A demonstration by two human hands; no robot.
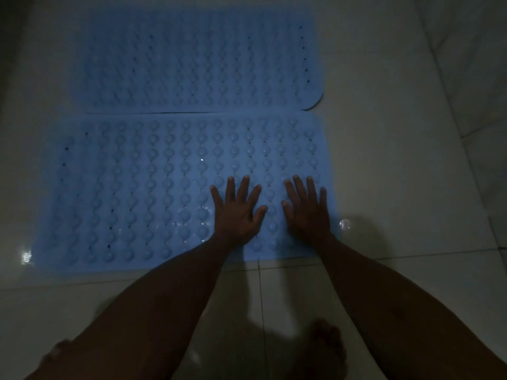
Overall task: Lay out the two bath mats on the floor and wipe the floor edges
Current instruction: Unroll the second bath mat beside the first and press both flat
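Two blue bath mats lie flat on a pale tiled floor (411,187), studded sides up, under dim light. Far mat (197,61): long axis runs left to right across the view; its right near corner is rounded and curls slightly off the floor. Near mat (123,193): same left-right long axis, parallel to the far mat, far long edge touching or just overlapping the far mat's near long edge. Near mat is offset a little to the left of the far one. Its near long edge lies roughly along a grout line in the floor.

Left hand (236,215): palm down on the near mat, right of its middle, fingers (230,187) straight and spread apart, pressing flat.
Right hand (308,212): palm down just beside the left, near the mat's right short edge, fingers straight and slightly apart.

Bare foot (326,349) on the floor tiles below the mats, dark, detail unclear.
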